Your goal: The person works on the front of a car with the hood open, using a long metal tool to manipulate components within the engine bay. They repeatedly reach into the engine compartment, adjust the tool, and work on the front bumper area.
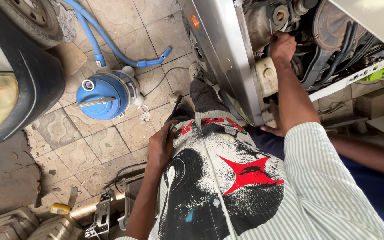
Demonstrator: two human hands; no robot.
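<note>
My right hand (283, 46) reaches up into the open engine bay (330, 40) of a silver car. Its fingers curl against a metal part beside a round pulley, and the fingertips are hidden among the parts. My left hand (161, 146) rests low by my hip against my striped printed shirt. It grips a slim dark tool (175, 109) that points up towards my grey trouser leg. The car's silver bumper edge (227, 58) runs between the two hands.
A blue canister vacuum (105, 94) with a blue hose (112, 46) stands on the paved floor at left. Another car's dark bumper and headlight (5, 104) fill the left edge. Metal tools (103, 215) lie below. Another person's arm (370, 158) comes in from the right.
</note>
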